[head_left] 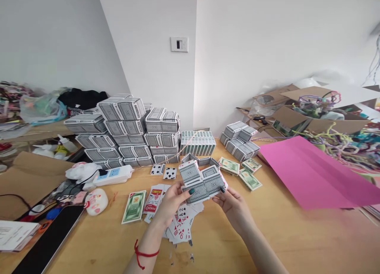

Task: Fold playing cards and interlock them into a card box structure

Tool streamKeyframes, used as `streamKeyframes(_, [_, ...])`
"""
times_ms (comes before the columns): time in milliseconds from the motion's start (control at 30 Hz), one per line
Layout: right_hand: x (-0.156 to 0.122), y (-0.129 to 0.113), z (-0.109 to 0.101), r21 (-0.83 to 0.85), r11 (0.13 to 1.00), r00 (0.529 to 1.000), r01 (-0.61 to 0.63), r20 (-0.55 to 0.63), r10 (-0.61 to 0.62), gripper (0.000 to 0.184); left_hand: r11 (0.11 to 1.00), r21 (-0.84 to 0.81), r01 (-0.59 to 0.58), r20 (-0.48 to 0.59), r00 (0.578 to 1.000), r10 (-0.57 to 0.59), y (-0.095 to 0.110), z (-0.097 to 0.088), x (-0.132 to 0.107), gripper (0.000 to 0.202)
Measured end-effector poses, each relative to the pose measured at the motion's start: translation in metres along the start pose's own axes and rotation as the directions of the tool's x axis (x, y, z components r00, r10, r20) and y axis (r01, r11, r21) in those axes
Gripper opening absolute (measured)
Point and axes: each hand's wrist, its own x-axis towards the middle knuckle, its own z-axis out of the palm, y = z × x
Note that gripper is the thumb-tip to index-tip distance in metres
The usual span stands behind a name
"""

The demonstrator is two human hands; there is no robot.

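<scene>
Between my two hands, a piece made of joined playing cards is held up over the table, its grey patterned backs facing me. My left hand grips its left edge, thumb on top. On the right edge, my right hand pinches it near a corner. Loose playing cards lie face up below my left hand, beside a red poker card. Left of these sits a green card box. Folded card pieces stand just behind the held piece, which partly hides them.
Stacked card blocks rise at the back left, with a smaller stack back right. A row of card boxes stands between them. Pink sheet lies right; a power strip and tablet-like black slab lie left.
</scene>
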Motion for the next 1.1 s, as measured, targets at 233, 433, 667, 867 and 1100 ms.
streamKeyframes(233, [0.003,0.015,0.001,-0.107,0.994,0.999,-0.012,0.034,0.015,0.027,0.972,-0.23,0.042,-0.125,0.99,-0.072,-0.006,0.0,0.002,0.04])
streamKeyframes(433, [0.005,0.032,0.001,-0.789,0.569,0.97,0.232,0.142,-0.199,0.026,0.903,-0.4,-0.153,-0.344,0.939,0.007,0.0,-0.017,0.009,0.018])
streamKeyframes(667, [0.008,0.054,0.005,-0.938,0.13,0.931,0.32,0.287,-0.224,0.051,0.888,-0.423,-0.182,-0.372,0.928,0.013,0.004,-0.021,0.011,0.014])
streamKeyframes(867, [0.019,0.055,0.004,-0.949,0.136,0.943,0.283,0.249,-0.221,0.047,0.908,-0.38,-0.176,-0.36,0.933,0.03,0.0,-0.017,0.011,0.016])
streamKeyframes(1100, [0.025,0.05,0.005,-0.969,0.171,0.98,0.179,0.16,-0.121,0.054,0.922,-0.352,-0.161,-0.356,0.934,0.027,-0.008,-0.018,0.014,0.018])
